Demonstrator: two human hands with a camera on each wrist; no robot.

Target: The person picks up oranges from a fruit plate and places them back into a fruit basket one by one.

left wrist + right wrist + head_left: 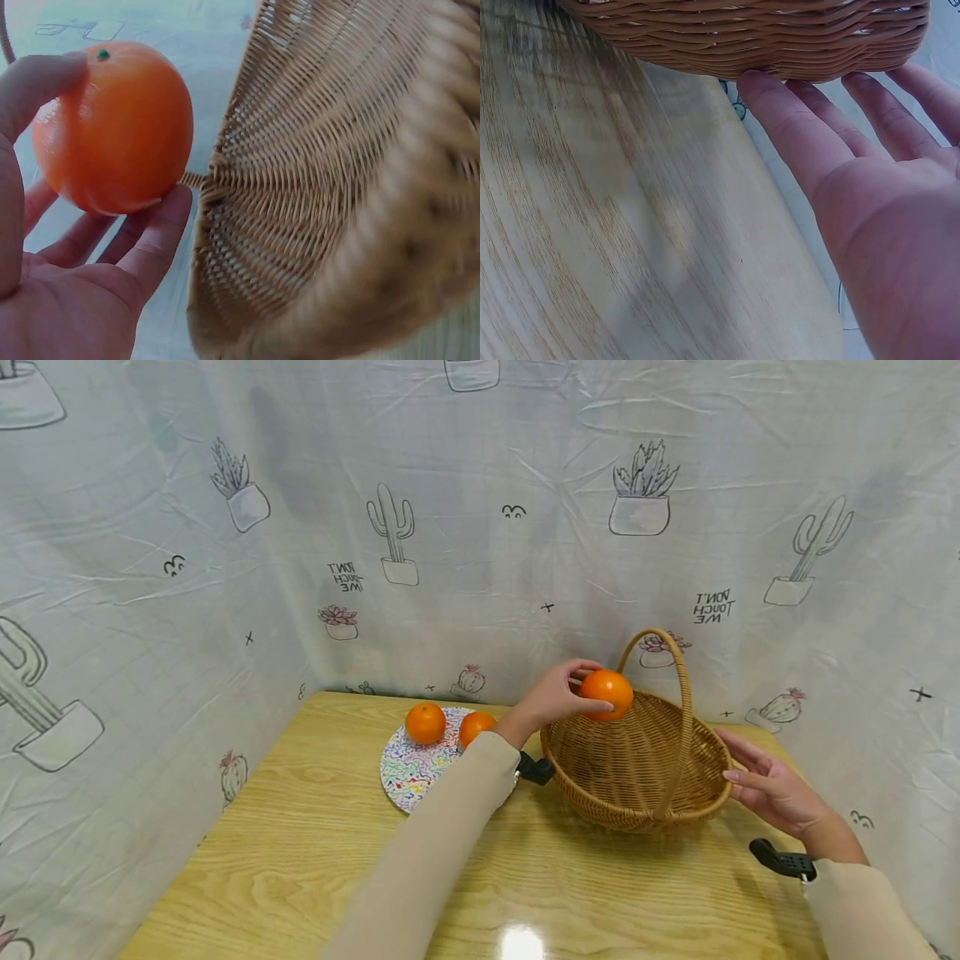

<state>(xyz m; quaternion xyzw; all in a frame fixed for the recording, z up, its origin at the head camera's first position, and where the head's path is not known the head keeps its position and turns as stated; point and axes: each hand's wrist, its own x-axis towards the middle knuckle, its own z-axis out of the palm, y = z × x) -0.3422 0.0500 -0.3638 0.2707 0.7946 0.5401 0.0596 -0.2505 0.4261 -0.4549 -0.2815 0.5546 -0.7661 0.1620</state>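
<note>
My left hand (553,695) grips an orange (607,694) between thumb and fingers, over the left rim of a brown wicker basket (622,760). The left wrist view shows the same orange (120,127) with a small green stem spot, beside the basket's woven wall (315,150). At the basket's right side, my right hand (776,793) touches the rim with fairly straight fingers. In the right wrist view its fingertips (761,84) meet the basket's edge (780,45). Two more oranges, one at the back (425,723) and one partly behind my left arm (476,727), sit on a plate.
The round plate (408,777) has a multicoloured squiggle pattern; my left sleeve covers part of it. A tall arched handle (684,693) spans the basket. Everything stands on a wood-grain table (300,827), with a cactus-print cloth (465,527) hanging behind and at the sides.
</note>
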